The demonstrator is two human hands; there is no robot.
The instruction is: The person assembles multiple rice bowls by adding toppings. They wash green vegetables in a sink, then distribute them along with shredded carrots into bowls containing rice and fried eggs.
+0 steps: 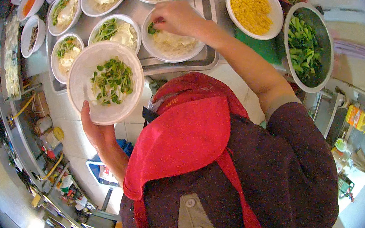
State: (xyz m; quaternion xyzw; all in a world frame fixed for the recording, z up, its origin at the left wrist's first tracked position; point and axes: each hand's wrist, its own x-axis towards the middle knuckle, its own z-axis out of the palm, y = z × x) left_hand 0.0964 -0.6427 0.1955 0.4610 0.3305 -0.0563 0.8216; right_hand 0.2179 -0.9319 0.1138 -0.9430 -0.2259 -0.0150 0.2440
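Left hand (96, 132) cups the white round sprout bowl (105, 82) from beneath as supply — right hand (177, 17) pinches green sprouts (152, 29) onto the far white noodle bowl (172, 43).

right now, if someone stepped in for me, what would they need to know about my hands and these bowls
Left hand: holds up a white bowl of sprouts from underneath.
Right hand: fingers pinched on a few sprouts, setting them into the noodle bowl on the metal tray.
Done: the other six noodle bowls on the tray already show greens, such as the one beside it.
Left: this bowl has only a small pinch so far.
Nearby: a corn bowl and a metal bowl of chopped greens, to the right.
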